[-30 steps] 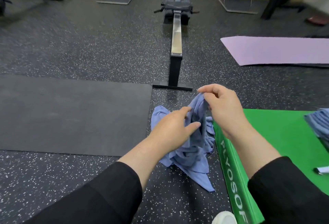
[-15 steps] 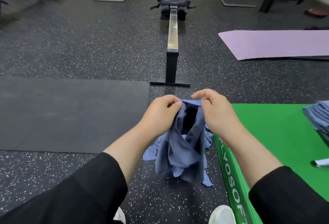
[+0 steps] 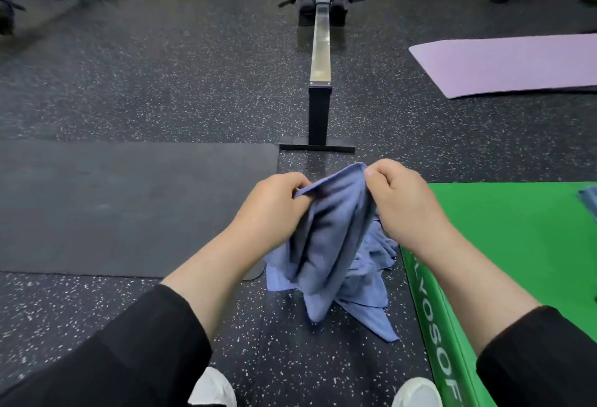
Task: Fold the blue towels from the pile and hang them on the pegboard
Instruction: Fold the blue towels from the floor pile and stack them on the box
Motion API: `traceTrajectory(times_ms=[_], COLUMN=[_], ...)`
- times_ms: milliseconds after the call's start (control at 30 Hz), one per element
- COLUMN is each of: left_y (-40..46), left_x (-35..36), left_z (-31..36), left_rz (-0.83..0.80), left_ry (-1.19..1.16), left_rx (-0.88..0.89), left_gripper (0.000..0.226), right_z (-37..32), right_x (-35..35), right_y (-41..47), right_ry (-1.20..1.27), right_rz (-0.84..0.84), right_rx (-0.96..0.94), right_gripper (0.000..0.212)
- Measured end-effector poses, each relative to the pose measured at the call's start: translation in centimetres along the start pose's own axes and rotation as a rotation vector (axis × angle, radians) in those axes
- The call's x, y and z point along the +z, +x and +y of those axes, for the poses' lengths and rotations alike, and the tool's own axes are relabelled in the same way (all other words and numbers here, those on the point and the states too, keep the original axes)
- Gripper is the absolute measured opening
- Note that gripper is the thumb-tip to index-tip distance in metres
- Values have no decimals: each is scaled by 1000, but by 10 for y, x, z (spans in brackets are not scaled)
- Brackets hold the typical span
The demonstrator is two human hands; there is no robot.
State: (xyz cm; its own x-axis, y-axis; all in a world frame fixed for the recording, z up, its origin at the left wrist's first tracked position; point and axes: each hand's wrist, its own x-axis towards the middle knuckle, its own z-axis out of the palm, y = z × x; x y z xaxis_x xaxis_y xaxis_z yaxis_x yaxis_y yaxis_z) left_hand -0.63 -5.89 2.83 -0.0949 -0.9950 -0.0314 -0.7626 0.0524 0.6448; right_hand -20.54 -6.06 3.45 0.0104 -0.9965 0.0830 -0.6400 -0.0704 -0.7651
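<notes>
1. Left hand (image 3: 269,209) and right hand (image 3: 403,204), both in black sleeves, each pinch the top edge of a crumpled blue cloth towel (image 3: 326,238), which hangs between them above a heap of more blue towels (image 3: 368,280) on the speckled black rubber floor (image 3: 129,83).
2. A green padded box with white lettering (image 3: 504,245) stands just right of the heap; another blue towel (image 3: 589,201) lies at its far right edge.
3. A flat black mat (image 3: 113,206) lies left of the hands.
4. A rowing machine with a steel rail (image 3: 319,51) stands directly ahead; its foot is near the towel.
5. A lilac exercise mat (image 3: 510,64) lies to the far right, with open floor beyond the black mat.
</notes>
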Motion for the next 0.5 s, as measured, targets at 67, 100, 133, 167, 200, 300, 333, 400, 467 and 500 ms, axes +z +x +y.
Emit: traceTrajectory(times_ms=[67, 100, 133, 167, 200, 300, 333, 400, 467, 500], left_y=[1, 1, 1, 1, 0, -1, 0, 1, 1, 2], left_x=[-3, -5, -6, -7, -7, -6, -6, -7, -10, -11], left_z=[-8, -10, -10, -9, -7, -3, -3, -8, -15, -19], left_rz=[54, 75, 90, 96, 99, 96, 86, 52, 41, 59], left_ry=[37, 18, -34, -109, -178, -215, -170, -42, 49, 74], left_rx=[-44, -56, -62, -62, -62, -36, -26, -31, -66, -90], left_gripper=[16, 16, 17, 18, 22, 28, 25, 18, 15, 15], right_z=[3, 4, 4, 4, 4, 3, 3, 4, 9, 11], right_x=[-4, -5, -7, -8, -8, -6, -6, -9, -12, -14], right_y=[3, 5, 5, 4, 3, 1, 1, 3, 6, 8], right_ry=[7, 31, 60, 76, 75, 42, 30, 14, 10, 19], right_rz=[9, 1, -25, -64, -105, -134, -108, -45, 5, 28], right_rx=[30, 39, 37, 25, 4, -62, -69, -59, -34, -17], right_gripper=[30, 27, 25, 23, 24, 35, 39, 42, 40, 40])
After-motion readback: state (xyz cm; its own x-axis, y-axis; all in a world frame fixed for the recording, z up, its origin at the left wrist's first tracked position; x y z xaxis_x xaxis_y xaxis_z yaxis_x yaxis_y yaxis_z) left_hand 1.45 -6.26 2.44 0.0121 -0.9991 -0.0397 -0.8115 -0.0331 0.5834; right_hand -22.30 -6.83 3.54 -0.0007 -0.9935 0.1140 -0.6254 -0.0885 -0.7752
